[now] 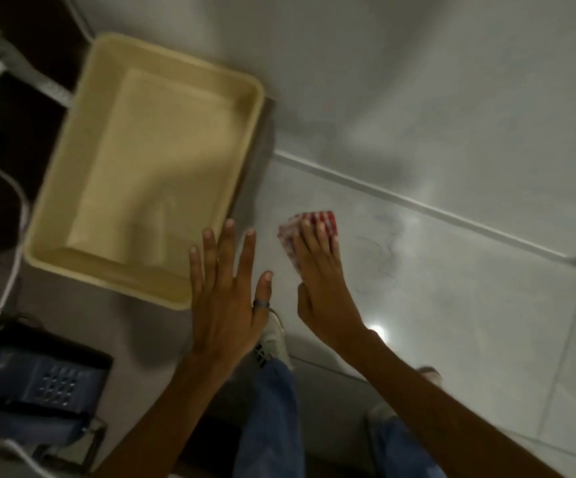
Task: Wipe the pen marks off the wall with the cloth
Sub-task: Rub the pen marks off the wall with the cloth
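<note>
Presently: my right hand [317, 270], fingers flat, presses a red-and-white checked cloth [309, 232] against the pale tiled wall [452, 115]. Pen marks [379, 260], thin dark scribbles, lie at 3 o'clock of the cloth, just beside it. My left hand [226, 288], empty, fingers spread wide, sits at 9 o'clock of the right, near a cream plastic tub [72, 215]. A ring [260, 304] is on its thumb.

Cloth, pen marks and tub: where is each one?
Cloth [316, 220]: head view, striped top edge.
Pen marks [379, 260]: head view, middle of scribble.
Tub [172, 67]: head view, far rim.
</note>
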A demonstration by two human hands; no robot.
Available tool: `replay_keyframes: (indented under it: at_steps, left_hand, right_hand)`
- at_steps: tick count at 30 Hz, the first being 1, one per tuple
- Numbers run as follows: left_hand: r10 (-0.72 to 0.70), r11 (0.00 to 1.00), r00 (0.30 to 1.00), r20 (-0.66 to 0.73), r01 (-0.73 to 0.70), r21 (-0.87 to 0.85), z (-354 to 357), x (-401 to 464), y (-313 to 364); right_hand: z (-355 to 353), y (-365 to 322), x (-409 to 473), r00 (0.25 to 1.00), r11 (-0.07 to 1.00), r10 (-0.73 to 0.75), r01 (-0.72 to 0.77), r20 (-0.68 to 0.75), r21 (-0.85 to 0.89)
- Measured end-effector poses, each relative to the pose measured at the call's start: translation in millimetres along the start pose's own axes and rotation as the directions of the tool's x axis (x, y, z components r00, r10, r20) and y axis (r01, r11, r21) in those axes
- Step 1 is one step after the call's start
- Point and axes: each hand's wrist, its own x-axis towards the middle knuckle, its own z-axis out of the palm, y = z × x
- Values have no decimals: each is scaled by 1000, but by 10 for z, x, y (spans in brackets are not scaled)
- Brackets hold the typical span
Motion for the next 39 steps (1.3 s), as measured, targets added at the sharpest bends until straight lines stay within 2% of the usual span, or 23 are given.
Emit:
replay_keyframes:
  at_steps: [4,7,11,16,20,22,25,27,29,31,33,34,36,37,38,39]
  left_hand:
    - [121,990,988,95,-126,54,705,-227,510]
    - [183,980,966,184,-195,49,1327,-357,764]
    - [228,967,943,242,-248,58,2147,-427,966]
    - [268,950,926,266,-299,85,3091,-302,1106]
    - [236,952,919,317,-284,113,3826,-25,1078]
    - [249,945,922,297,-299,134,4187,185,985]
    - [248,947,936,250,-289,141,4670,480,824]
    - [217,963,952,215,-245,112,4940,587,787]
    - [207,969,968,139,-223,107,5149,610,762]
    - [226,964,973,47,-230,133,5282,617,697]
    - [249,960,969,-3,-246,133,5326,631,638]
    - [258,959,966,-20,-253,131,5327,637,628]
    - [260,960,965,-46,-253,120,5322,635,643]
    - [261,961,964,-53,-254,111,5323,638,653]
    - [260,962,964,-57,-254,99,5326,635,655]
    - [257,964,965,-62,-251,85,5325,631,654]
  right_hand:
    - [87,967,-847,959,972,233,-224,160,-72]
    - [229,1598,-1351,925,942,332,-313,184,-121]
    - [410,2298,-1750,894,910,413,-395,175,-127]
    - [768,3123,-1834,867,880,472,-453,161,-142]
    - [1054,3786,-1681,880,880,470,-462,63,-113]
    - [1195,4125,-1600,889,884,458,-456,1,-105]
    - [1438,4527,-1503,908,901,419,-414,13,-130]
    - [1572,4705,-1492,929,909,370,-358,15,-212]
    - [1646,4851,-1505,947,894,319,-318,-49,-315]
    - [1708,4926,-1454,907,835,366,-418,-206,-358]
    - [1772,4893,-1336,821,769,454,-557,-346,-314]
    - [1796,4871,-1296,836,778,432,-535,-338,-331]
    - [1791,4901,-1274,941,844,261,-330,-215,-423]
    - [1754,4950,-1265,959,851,215,-277,-186,-445]
    - [1708,4983,-1250,941,838,253,-329,-223,-435]
    - [1664,4971,-1222,888,805,348,-448,-301,-390]
